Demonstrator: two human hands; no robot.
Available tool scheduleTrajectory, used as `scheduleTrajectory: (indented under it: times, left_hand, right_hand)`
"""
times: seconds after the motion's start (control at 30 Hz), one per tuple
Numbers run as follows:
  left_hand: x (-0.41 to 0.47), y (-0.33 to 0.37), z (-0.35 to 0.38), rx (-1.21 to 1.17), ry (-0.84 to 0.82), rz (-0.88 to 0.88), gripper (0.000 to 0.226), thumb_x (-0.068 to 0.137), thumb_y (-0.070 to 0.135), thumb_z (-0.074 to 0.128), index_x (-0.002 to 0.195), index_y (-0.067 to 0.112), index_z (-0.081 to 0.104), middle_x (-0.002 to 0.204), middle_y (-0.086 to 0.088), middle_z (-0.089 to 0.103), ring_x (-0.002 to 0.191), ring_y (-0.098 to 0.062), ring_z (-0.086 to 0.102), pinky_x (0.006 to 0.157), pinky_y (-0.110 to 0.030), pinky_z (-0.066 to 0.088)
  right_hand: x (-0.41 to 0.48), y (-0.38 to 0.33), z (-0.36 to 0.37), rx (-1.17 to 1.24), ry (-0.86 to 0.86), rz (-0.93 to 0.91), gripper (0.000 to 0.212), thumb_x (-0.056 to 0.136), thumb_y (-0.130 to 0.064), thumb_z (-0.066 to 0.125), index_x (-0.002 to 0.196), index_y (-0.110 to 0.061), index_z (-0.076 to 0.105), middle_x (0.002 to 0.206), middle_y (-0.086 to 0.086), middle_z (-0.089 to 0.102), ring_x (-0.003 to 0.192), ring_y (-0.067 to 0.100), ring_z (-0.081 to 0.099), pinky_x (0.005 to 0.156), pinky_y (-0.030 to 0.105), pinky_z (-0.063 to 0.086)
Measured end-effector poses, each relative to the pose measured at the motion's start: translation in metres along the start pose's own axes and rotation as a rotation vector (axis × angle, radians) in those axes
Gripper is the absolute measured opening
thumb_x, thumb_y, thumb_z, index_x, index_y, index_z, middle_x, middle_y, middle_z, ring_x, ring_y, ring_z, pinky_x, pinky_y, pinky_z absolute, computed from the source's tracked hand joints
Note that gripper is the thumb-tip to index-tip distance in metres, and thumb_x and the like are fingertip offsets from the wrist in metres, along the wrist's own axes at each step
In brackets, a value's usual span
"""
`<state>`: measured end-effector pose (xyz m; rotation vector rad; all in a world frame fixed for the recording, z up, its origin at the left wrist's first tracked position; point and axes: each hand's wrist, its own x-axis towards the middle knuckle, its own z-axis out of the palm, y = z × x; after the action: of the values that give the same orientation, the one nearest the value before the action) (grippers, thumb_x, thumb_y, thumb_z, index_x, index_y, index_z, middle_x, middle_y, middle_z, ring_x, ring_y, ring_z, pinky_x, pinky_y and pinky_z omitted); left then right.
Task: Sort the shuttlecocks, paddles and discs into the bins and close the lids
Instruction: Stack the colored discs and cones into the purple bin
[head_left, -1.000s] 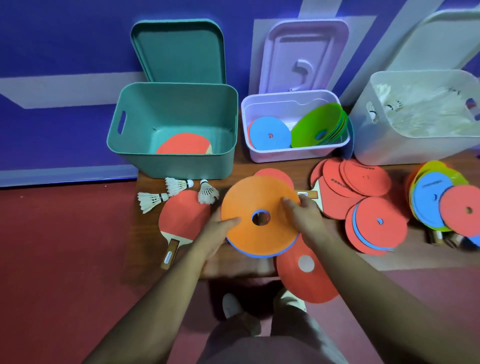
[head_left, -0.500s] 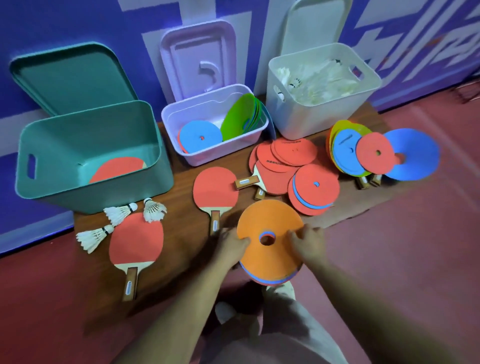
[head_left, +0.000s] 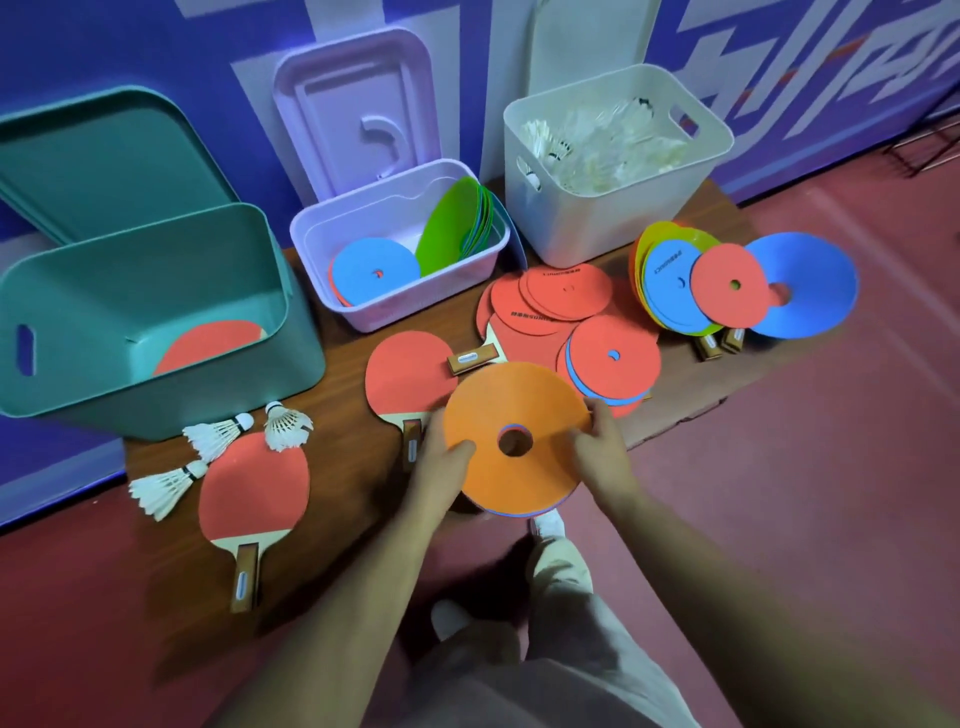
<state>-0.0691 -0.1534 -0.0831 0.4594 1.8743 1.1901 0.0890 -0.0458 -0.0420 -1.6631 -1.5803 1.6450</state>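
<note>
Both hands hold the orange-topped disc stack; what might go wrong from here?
The left hand and right hand grip the orange disc stack only at its edges; a blue disc peeks out beneath and might slip free. The green discs stand tilted in the lavender bin, so the stack may catch on them and sit too high for the lid.
</note>
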Motion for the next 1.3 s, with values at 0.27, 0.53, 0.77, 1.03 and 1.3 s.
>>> scheduleTrajectory:
  times: [0.27,0.53,0.77,1.03,1.3]
  left_hand:
    - [0.007,0.112,0.01,-0.733,-0.143,-0.075,0.03,0.09,0.013,0.055,0.119,0.02,0.061,0.11,-0.005,0.072,0.106,-0.027,0.064,0.091,-0.039,0.051]
    - [0.023,0.166,0.085,-0.777,-0.243,-0.025,0.035,0.079,0.027,0.057,0.109,0.014,0.071,0.117,-0.017,0.069,0.108,-0.032,0.065,0.099,-0.047,0.049]
    - [0.06,0.194,0.217,-0.819,-0.131,-0.139,0.045,0.075,0.023,0.064,0.118,0.01,0.065,0.116,-0.016,0.069,0.113,-0.034,0.061,0.103,-0.048,0.045]
    - [0.099,0.208,0.324,-0.666,-0.088,-0.128,0.03,0.089,0.022,0.057,0.118,0.012,0.064,0.108,-0.013,0.072,0.097,-0.028,0.069,0.091,-0.044,0.054]
    - [0.122,0.192,0.354,-0.516,-0.011,-0.117,0.059,0.076,0.029,0.065,0.133,0.014,0.055,0.124,-0.012,0.066,0.112,-0.029,0.064,0.093,-0.043,0.052]
  right_hand:
    - [0.033,-0.083,-0.027,0.225,0.05,-0.138,0.027,0.079,-0.004,0.058,0.104,-0.012,0.055,0.09,0.003,0.063,0.077,0.017,0.058,0.063,0.029,0.047]
    - [0.096,-0.105,-0.103,0.072,-0.037,-0.164,0.034,0.081,-0.023,0.061,0.114,-0.016,0.062,0.113,0.006,0.067,0.101,0.024,0.064,0.086,0.041,0.053]
    - [0.181,-0.084,-0.247,-0.134,0.073,-0.156,0.021,0.096,-0.032,0.052,0.091,-0.012,0.056,0.083,0.008,0.063,0.067,0.023,0.061,0.056,0.03,0.052]
    - [0.289,-0.022,-0.399,-0.441,0.429,0.017,0.06,0.084,-0.022,0.067,0.131,0.006,0.043,0.121,0.03,0.048,0.116,0.043,0.046,0.097,0.044,0.039]
    - [0.333,0.036,-0.418,-0.345,0.099,0.084,0.038,0.07,-0.037,0.052,0.089,-0.006,0.064,0.084,0.019,0.068,0.082,0.038,0.068,0.074,0.052,0.056]
